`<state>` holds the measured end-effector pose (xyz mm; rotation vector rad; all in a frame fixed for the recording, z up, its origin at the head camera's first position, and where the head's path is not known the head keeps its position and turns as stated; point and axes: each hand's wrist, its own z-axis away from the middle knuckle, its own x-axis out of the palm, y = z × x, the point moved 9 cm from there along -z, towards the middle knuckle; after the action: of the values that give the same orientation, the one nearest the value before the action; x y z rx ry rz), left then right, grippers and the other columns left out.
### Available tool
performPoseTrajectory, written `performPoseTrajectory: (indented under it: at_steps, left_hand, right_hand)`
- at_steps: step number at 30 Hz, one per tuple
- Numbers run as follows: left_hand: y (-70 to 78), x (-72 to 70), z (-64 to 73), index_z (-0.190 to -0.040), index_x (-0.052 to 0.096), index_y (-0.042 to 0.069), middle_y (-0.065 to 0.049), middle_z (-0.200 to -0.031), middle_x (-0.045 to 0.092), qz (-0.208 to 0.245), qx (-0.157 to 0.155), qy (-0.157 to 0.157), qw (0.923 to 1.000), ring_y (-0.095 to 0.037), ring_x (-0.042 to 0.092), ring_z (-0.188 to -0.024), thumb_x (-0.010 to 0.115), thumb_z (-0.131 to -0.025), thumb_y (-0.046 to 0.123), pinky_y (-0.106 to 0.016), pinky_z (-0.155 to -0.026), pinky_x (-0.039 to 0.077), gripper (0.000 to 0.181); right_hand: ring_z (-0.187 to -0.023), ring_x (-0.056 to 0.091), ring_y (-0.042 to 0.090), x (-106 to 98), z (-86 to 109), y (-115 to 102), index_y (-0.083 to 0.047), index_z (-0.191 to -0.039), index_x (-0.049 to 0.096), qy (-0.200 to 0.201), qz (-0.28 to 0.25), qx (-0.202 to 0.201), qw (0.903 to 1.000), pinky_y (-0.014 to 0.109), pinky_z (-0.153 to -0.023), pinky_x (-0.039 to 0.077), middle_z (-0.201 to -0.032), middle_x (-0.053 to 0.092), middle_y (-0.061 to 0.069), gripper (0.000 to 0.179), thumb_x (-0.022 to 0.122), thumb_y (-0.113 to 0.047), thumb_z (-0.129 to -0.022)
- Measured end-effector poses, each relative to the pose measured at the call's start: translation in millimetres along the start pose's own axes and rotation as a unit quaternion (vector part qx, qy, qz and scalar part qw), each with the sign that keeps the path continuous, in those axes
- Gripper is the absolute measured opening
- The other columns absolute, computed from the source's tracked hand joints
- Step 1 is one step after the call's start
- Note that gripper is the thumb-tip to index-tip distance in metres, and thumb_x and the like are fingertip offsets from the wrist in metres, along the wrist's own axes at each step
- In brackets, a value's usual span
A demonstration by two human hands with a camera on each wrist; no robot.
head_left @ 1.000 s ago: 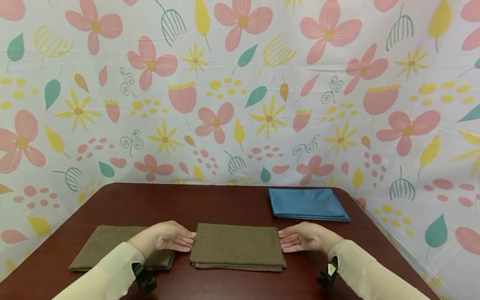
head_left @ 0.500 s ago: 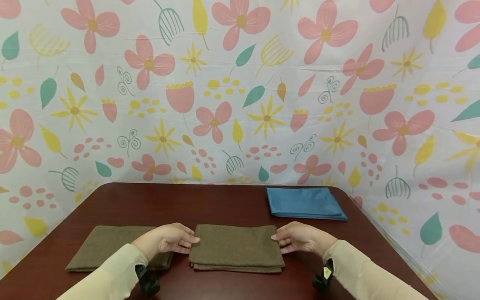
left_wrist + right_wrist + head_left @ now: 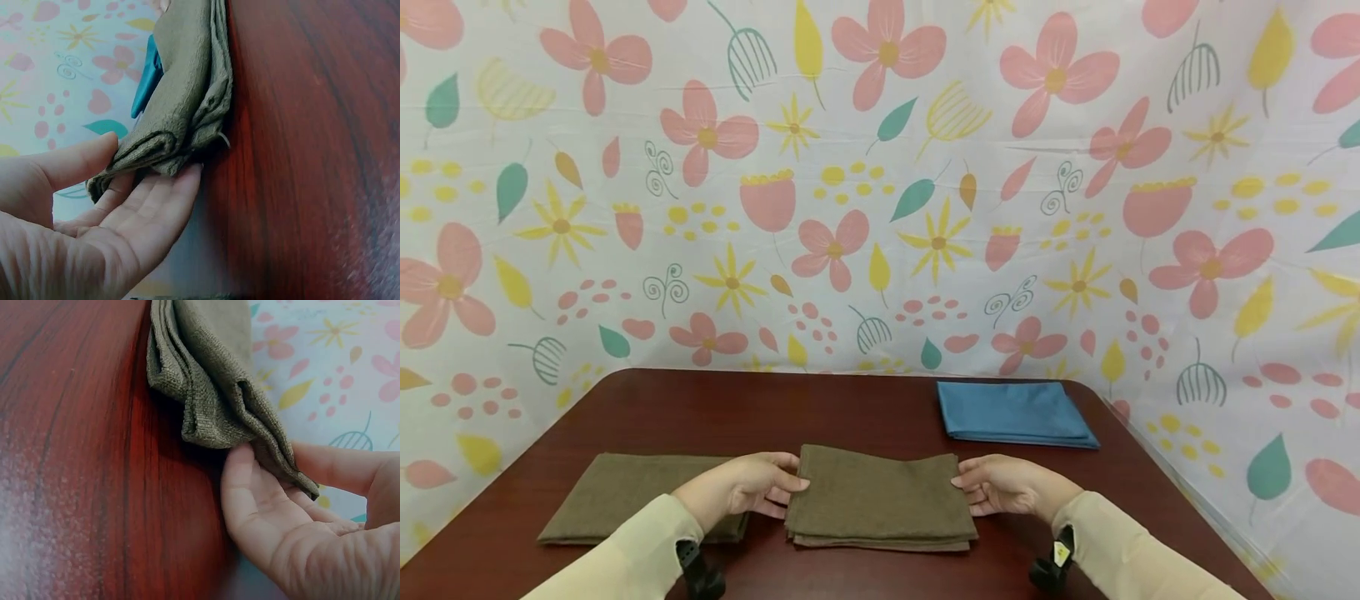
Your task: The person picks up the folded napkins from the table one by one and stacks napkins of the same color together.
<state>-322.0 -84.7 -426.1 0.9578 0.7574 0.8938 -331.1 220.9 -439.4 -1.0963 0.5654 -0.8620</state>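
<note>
A folded olive-brown cloth [image 3: 880, 500] lies in front of me in the head view, its top sagging slightly between my hands. My left hand [image 3: 760, 485] pinches its left edge, thumb on top and fingers underneath. At the opposite edge my right hand [image 3: 1007, 485] pinches in the same way. The left wrist view shows the layered folds of the cloth [image 3: 181, 81] between thumb and fingers. In the right wrist view, fingers reach under the cloth's [image 3: 212, 394] stacked layers, with the thumb against the upper side.
A second folded olive-brown cloth [image 3: 617, 496] lies to the left, partly covered by my left forearm. Towards the back right corner of the dark red wooden table [image 3: 760, 408] is a folded blue cloth [image 3: 1015, 412]. A flower-patterned curtain [image 3: 880, 192] hangs behind the table.
Both hands have gone from touching the middle cloth's sides to pinching its edges, thumbs now on top. The cloth's far edge has begun to dip in the middle.
</note>
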Motion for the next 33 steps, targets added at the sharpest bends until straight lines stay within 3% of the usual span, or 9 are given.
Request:
performPoseTrajectory:
  at_steps: [3, 10, 18, 23, 28, 33]
  left_hand:
    - [0.6, 1.9, 0.6, -0.147, 0.024, -0.010, -0.027, -0.132, 0.053, 0.000, 0.007, 0.000, 1.0000, -0.035, 0.064, -0.107, 0.062, -0.093, 0.007, -0.051, -0.090, 0.053, 0.068]
    - [1.8, -4.0, 0.1, -0.141, 0.032, -0.014, -0.023, -0.120, 0.060, 0.013, 0.023, 0.044, 0.9987, -0.026, 0.066, -0.097, 0.063, -0.091, 0.002, -0.047, -0.087, 0.055, 0.061]
    - [6.7, -12.8, 0.4, -0.140, 0.033, -0.019, -0.033, -0.135, 0.047, 0.018, 0.042, 0.072, 0.9964, -0.042, 0.052, -0.121, 0.062, -0.093, 0.007, -0.050, -0.096, 0.050, 0.061]
    - [7.7, -19.5, -0.2, -0.140, 0.035, -0.017, -0.032, -0.137, 0.045, 0.022, 0.051, 0.081, 0.9951, -0.037, 0.051, -0.119, 0.063, -0.093, 0.009, -0.048, -0.096, 0.050, 0.060]
    - [9.1, -23.2, 0.5, -0.139, 0.037, -0.015, -0.028, -0.131, 0.051, 0.030, 0.061, 0.083, 0.9942, -0.030, 0.055, -0.111, 0.064, -0.094, 0.011, -0.045, -0.094, 0.051, 0.059]
    - [12.2, -27.0, 3.4, -0.141, 0.037, -0.013, -0.030, -0.139, 0.043, 0.032, 0.068, 0.083, 0.9937, -0.037, 0.049, -0.121, 0.063, -0.095, 0.015, -0.047, -0.098, 0.048, 0.060]
  right_hand:
    - [-0.097, 0.068, 0.015, 0, 2.1, -1, 0.017, -0.148, 0.004, 0.001, -0.004, 0.001, 1.0000, 0.043, -0.092, 0.053, -0.107, 0.070, 0.004, 0.072, 0.051, -0.008, -0.099]
    - [-0.094, 0.065, 0.014, -4, 6.9, -8, 0.016, -0.147, 0.011, 0.026, -0.002, -0.008, 0.9996, 0.040, -0.090, 0.055, -0.108, 0.065, 0.006, 0.069, 0.053, -0.008, -0.098]
    - [-0.085, 0.056, 0.010, -11, 11.4, -19, 0.014, -0.148, 0.007, 0.064, 0.007, -0.017, 0.9978, 0.031, -0.084, 0.052, -0.102, 0.055, 0.002, 0.075, 0.056, -0.009, -0.096]
    - [-0.087, 0.053, 0.010, -10, 11.2, -25, 0.014, -0.148, 0.005, 0.072, 0.007, -0.019, 0.9972, 0.031, -0.086, 0.050, -0.110, 0.050, 0.005, 0.078, 0.057, -0.010, -0.096]
    - [-0.090, 0.060, 0.010, -6, 10.6, -29, 0.016, -0.148, 0.004, 0.063, -0.012, -0.028, 0.9975, 0.031, -0.086, 0.053, -0.106, 0.058, 0.004, 0.076, 0.055, -0.008, -0.097]
    - [-0.086, 0.057, 0.009, -3, 10.8, -31, 0.016, -0.148, 0.002, 0.071, -0.030, -0.029, 0.9966, 0.028, -0.083, 0.051, -0.100, 0.055, 0.001, 0.076, 0.054, -0.009, -0.097]
